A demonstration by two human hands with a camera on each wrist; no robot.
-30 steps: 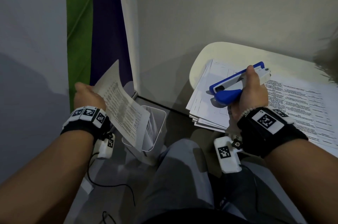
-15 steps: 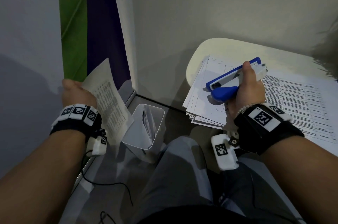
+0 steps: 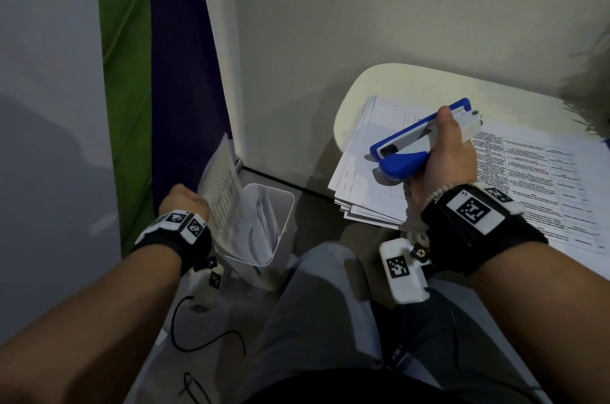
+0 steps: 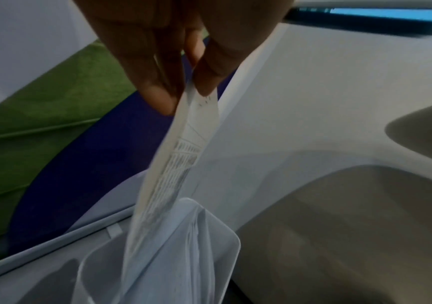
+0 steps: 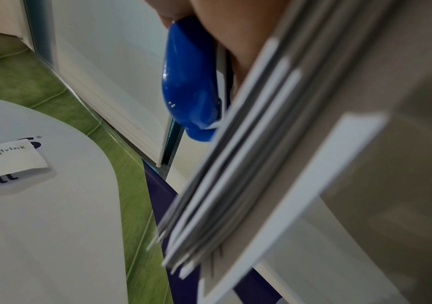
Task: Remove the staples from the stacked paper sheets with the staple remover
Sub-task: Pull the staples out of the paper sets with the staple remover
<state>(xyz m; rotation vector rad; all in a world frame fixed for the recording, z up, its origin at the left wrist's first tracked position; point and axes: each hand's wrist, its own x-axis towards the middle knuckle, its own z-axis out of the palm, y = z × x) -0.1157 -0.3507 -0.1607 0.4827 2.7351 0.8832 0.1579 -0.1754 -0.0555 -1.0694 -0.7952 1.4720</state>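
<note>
My left hand pinches the top of a printed paper sheet between thumb and fingers. The sheet hangs upright with its lower end inside a clear plastic bin on the floor. My right hand grips a blue and white staple remover above a stack of printed paper sheets on a rounded white table. In the right wrist view the blue body of the staple remover lies against the fanned edges of the paper stack.
The clear bin holds other loose sheets and stands by the corner of a white wall panel. A green and purple sheet hangs at the left. My grey-trousered legs fill the lower middle. A cable trails on the floor.
My left hand has swung the sheet out to the left, then lowered its end into the bin. The right hand has kept the staple remover over the stack.
</note>
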